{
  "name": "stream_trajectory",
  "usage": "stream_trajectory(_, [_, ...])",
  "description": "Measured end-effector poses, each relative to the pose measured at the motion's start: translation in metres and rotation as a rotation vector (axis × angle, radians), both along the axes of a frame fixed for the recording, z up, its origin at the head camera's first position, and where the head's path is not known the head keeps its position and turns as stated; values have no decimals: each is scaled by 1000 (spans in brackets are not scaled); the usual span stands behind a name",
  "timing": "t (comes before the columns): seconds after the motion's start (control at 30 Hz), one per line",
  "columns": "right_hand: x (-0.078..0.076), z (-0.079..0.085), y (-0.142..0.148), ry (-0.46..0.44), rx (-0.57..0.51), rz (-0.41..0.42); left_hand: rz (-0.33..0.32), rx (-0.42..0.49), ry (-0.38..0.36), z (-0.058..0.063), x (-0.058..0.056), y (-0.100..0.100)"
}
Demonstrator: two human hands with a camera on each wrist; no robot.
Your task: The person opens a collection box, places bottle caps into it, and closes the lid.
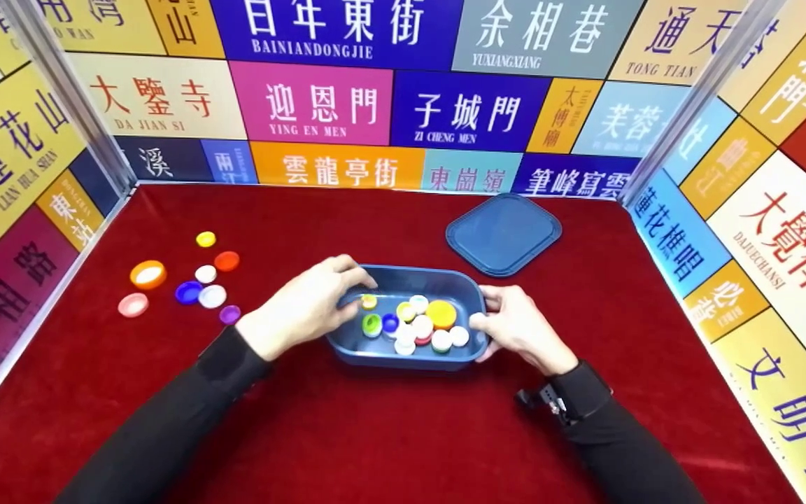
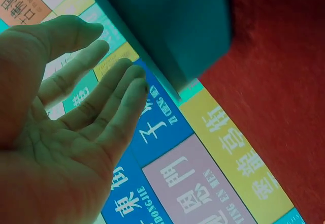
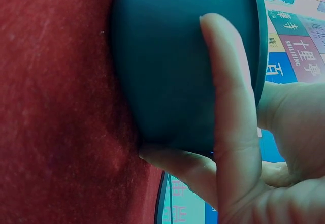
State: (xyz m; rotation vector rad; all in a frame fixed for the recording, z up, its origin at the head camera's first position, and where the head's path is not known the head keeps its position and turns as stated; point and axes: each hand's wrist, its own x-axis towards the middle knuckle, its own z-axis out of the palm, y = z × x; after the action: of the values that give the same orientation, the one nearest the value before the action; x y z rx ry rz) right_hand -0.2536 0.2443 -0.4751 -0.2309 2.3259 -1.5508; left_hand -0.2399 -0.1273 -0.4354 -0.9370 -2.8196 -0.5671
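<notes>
A dark blue plastic box (image 1: 403, 360) with rounded corners stands on the red cloth, several coloured bottle caps (image 1: 422, 327) lying inside. My left hand (image 1: 315, 301) reaches over its left end, fingers loosely bent beside a small yellow cap (image 1: 369, 301). In the left wrist view, the fingers of that hand (image 2: 86, 112) are spread with nothing between them, near the box wall (image 2: 167, 26). My right hand (image 1: 518, 325) holds the right end of the box. In the right wrist view, digits of the right hand (image 3: 233, 112) lie along the box's outer side (image 3: 167, 66) and low at its base.
Left of the box lie several loose caps, among them an orange one (image 1: 147, 274), a red one (image 1: 227, 261) and a purple one (image 1: 230, 314). A dark blue lid (image 1: 504, 234) lies flat behind the box to the right. Printed panels (image 1: 312, 105) wall the table.
</notes>
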Motion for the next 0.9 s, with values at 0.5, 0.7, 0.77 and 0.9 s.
stream_trajectory(0.5, [1,2,-2,-27,-21,2,115,93,76,-2,-10,-34])
stream_trajectory(0.7, [1,2,-1,-10,-18,2,178,145,87,-7,-16,-52])
stream_trajectory(0.77, [1,1,-1,-6,-17,-2,193,159,81,-10,-18,-60])
stream_trajectory(0.9, [-1,0,0,-6,-13,-6,231,172,61,-15,-21,-75])
